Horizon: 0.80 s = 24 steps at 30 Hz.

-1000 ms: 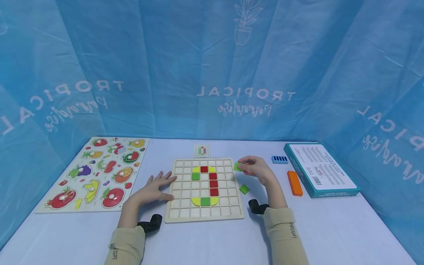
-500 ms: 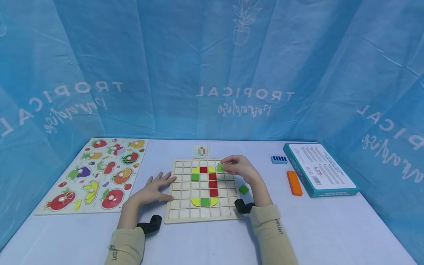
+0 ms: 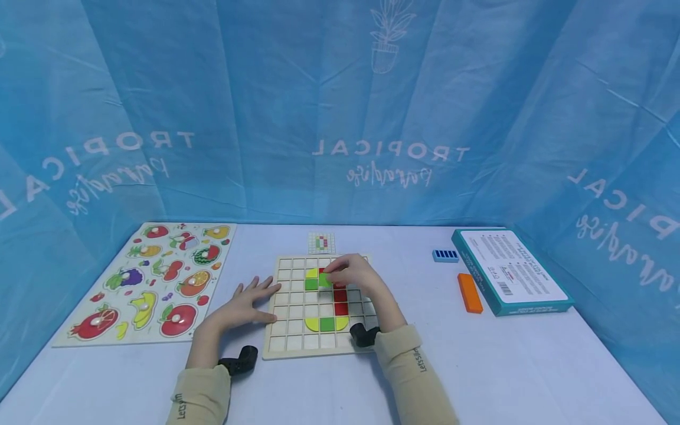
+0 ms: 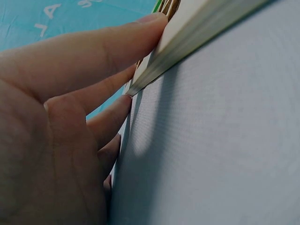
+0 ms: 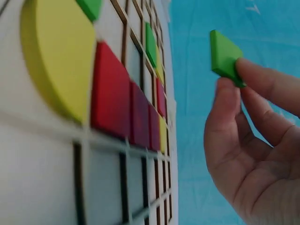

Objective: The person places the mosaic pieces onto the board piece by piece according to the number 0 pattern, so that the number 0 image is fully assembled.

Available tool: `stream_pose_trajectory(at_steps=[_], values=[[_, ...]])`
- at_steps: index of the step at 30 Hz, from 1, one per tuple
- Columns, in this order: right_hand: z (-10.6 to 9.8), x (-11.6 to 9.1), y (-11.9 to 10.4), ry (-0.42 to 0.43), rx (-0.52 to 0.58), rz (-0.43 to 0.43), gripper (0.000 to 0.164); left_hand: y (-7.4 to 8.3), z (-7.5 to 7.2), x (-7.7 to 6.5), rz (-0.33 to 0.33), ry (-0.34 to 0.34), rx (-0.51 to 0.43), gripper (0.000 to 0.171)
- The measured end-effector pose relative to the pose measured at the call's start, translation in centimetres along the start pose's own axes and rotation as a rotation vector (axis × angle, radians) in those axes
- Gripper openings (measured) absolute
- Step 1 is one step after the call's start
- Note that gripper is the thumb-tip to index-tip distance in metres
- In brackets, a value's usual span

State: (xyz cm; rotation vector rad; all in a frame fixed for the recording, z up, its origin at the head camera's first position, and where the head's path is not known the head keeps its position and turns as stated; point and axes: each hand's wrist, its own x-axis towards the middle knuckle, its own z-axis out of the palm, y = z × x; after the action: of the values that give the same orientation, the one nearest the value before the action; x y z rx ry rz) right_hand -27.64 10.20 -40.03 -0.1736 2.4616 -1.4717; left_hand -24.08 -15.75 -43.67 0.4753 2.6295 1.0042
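My right hand (image 3: 357, 273) pinches a green square tile (image 5: 226, 56) between thumb and fingers, held above the gridded wooden board (image 3: 287, 343). In the head view that tile (image 3: 323, 280) hangs over the upper middle of the grid. Set in the board are red square tiles (image 3: 341, 309), green square tiles (image 3: 327, 324) and yellow rounded-corner tiles (image 3: 311, 324). My left hand (image 3: 239, 305) lies at the board's left edge, fingers spread, thumb and fingertips touching it. The left wrist view shows these fingers against the board's side (image 4: 185, 44).
Behind the board lies a small pattern card (image 3: 321, 242). A fruit puzzle board (image 3: 183, 301) is on the left. At the right are a blue piece with dark stripes (image 3: 445, 256), an orange block (image 3: 470, 293) and a teal-edged box (image 3: 512, 268).
My right hand has carried the green tile leftward from beside the board to over the grid. Its forearm now hides the loose green tile at the right. The left hand stays put.
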Motion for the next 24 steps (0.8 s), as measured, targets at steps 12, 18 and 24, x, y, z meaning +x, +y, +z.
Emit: stream_pose_trajectory(at_steps=[12,18,24], values=[[2.6,0.5,-0.2,-0.068,-0.196,-0.068,0.011,0.0,0.0,0.1,-0.013,-0.011,0.002,0.079],[3.2,0.5,-0.5,-0.088,-0.282,-0.082,0.011,0.0,0.0,0.0,-0.016,-0.015,-0.001,0.079],[3.3,0.5,-0.6,-0.077,-0.363,-0.072,0.012,0.0,-0.1,0.0,-0.009,-0.015,-0.003,0.078]])
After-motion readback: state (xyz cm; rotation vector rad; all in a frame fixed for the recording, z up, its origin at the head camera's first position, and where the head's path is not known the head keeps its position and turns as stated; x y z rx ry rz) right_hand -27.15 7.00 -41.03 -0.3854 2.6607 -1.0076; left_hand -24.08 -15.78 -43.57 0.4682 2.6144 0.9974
